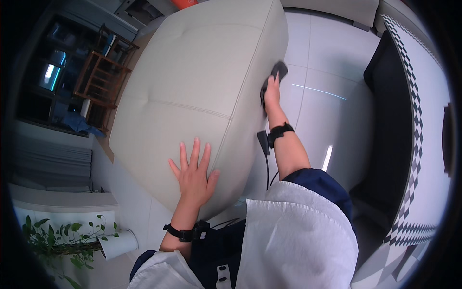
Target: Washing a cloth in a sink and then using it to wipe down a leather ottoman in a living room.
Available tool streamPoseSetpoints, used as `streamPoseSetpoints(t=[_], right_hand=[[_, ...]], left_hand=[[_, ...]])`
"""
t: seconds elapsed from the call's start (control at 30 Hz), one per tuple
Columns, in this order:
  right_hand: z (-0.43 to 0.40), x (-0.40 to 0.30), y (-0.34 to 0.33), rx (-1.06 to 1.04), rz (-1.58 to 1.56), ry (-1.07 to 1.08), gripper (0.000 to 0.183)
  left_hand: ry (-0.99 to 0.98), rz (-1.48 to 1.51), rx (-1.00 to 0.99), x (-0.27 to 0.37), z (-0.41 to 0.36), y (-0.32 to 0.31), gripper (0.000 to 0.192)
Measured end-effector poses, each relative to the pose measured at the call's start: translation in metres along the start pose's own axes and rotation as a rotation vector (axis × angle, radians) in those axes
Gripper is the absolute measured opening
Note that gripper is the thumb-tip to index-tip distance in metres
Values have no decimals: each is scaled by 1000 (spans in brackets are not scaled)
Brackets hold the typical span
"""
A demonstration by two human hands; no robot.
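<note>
My left hand lies flat with spread fingers on the cream upholstered top of a large ottoman or sofa section, close to its seamed edge. My right hand grips a black handheld tool, slightly blurred, held at the ottoman's right side face. Its exact kind cannot be made out, and part of it is hidden behind my fingers. Black straps circle both my forearms. By the right strap hangs a black connector with a cable running down towards my body.
White floor tiles stretch along the ottoman's right side. Farther right stands a table with a checkered-border cover and a dark side. Wooden chairs are at upper left. A potted plant is at lower left. Another sofa runs along the top.
</note>
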State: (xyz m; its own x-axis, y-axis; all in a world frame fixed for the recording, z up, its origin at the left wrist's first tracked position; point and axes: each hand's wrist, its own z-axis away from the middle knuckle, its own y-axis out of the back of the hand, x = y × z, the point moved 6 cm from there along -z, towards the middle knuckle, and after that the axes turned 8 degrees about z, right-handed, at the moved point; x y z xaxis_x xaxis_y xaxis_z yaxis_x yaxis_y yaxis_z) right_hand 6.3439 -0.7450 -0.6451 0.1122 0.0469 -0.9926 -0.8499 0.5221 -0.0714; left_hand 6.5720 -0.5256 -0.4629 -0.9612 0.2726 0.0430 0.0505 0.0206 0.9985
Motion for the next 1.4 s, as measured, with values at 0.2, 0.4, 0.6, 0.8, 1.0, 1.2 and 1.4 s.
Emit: streamPoseSetpoints(t=[0.2, 0.4, 0.6, 0.8, 1.0, 1.2, 1.4], right_hand=[[184, 171, -19, -84, -260, -722, 60], [217, -30, -19, -189, 131, 25, 58], [97, -90, -19, -42, 410, 567, 51], [36, 10, -8, -50, -2, -102, 57], [230, 250, -5, -239, -468, -1122, 64], [322, 48, -35, -191, -6, -566, 62], [269, -13, -6, -132, 210, 43, 59]], left_hand=[[-5, 20, 33, -4, -2, -2, 61], [-12, 24, 63, -10, 3, -2, 59], [-21, 29, 43, -4, -1, -2, 59], [-13, 56, 43, -4, 4, 3, 60], [-81, 82, 83, 14, -9, -5, 59], [-15, 92, 114, -29, 10, -5, 53], [-27, 415, 53, -29, 0, -9, 48]])
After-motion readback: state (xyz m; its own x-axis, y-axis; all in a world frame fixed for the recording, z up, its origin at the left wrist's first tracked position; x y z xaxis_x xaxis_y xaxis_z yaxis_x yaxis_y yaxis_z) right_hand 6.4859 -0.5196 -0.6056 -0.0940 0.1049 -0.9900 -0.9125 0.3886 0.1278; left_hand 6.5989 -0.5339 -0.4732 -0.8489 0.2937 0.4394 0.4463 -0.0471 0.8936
